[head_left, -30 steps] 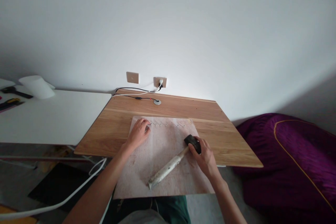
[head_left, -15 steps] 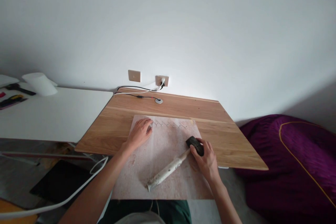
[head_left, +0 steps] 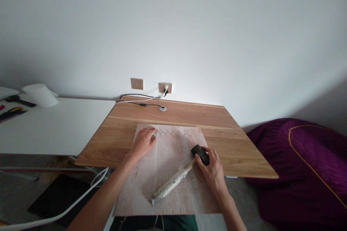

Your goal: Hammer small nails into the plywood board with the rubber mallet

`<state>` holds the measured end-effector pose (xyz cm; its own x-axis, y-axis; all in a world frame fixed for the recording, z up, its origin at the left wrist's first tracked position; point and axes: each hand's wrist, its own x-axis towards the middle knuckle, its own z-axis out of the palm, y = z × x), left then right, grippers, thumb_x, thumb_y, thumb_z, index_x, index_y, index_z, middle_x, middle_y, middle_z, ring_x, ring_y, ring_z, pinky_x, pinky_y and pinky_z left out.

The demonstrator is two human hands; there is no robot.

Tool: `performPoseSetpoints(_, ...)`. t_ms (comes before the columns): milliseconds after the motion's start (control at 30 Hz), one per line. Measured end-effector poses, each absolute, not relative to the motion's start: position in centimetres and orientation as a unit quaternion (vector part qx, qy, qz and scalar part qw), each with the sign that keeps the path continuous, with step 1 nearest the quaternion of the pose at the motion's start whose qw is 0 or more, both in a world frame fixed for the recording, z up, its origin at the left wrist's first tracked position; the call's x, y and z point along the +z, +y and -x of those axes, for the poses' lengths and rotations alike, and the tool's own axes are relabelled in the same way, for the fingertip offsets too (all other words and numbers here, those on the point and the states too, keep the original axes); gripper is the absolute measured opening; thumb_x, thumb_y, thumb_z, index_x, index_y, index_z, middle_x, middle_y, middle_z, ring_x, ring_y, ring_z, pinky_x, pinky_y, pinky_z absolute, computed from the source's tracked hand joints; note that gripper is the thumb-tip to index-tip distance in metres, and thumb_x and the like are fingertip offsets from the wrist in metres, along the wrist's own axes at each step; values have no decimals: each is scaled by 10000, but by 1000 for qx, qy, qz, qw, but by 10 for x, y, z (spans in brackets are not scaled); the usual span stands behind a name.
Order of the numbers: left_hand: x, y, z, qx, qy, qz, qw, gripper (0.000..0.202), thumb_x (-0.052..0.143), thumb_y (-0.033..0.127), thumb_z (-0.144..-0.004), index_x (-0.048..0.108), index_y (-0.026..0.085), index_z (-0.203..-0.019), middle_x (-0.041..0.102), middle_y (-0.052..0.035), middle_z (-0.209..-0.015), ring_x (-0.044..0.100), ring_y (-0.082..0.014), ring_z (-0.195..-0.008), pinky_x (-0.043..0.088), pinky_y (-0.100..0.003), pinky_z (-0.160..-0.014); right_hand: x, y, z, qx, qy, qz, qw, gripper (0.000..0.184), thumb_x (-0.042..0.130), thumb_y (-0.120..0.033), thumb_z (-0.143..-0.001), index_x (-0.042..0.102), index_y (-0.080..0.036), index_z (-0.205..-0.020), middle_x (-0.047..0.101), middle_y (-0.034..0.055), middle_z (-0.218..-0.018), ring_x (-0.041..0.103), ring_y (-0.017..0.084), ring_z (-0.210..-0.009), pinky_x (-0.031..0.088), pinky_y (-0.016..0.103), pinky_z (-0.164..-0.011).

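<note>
My left hand rests at the board's upper left, fingers curled and their tips closed at the leftmost nail. Several small nails stand in a row along the far edge of the pale, stained board. On the right, my right hand grips the dark head of a hammer. Its worn, whitish handle lies slantwise over the board, pointing toward me and to the left. My palm and fingers cover part of the hammer head.
Under the board is a wooden tabletop against the wall. Cables run to a wall socket. On the left, a white table holds a white roll and dark tools. A purple beanbag sits at right.
The view has tilted slightly, so the board and tabletop appear lower. Both hands and the hammer keep nearly the same places on the board.
</note>
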<state>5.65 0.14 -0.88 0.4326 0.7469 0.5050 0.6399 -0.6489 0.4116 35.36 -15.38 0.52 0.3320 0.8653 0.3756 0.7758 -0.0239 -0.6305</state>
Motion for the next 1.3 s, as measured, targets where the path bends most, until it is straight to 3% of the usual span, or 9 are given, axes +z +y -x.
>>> performPoseSetpoints(467,-11,1,-59,354,426,-827,94,360,606,105,-876,622,220,-1217,701,-101,-1213,639,-298,-1157,500,-494,-1042,1,-154,-352,60,-565,711,414,388,613,-524,-928,673,-221,-1163,706,111,-1102,696,296,-1018,566,444,-904)
performPoseSetpoints(1300,-10,5,-55,370,404,-829,113,315,586,92,-888,684,222,-1157,723,-78,-1103,662,-253,-1059,537,-421,-978,2,-155,-350,43,-558,712,424,421,600,-542,-915,689,-213,-1163,711,109,-1097,689,289,-1002,549,433,-909)
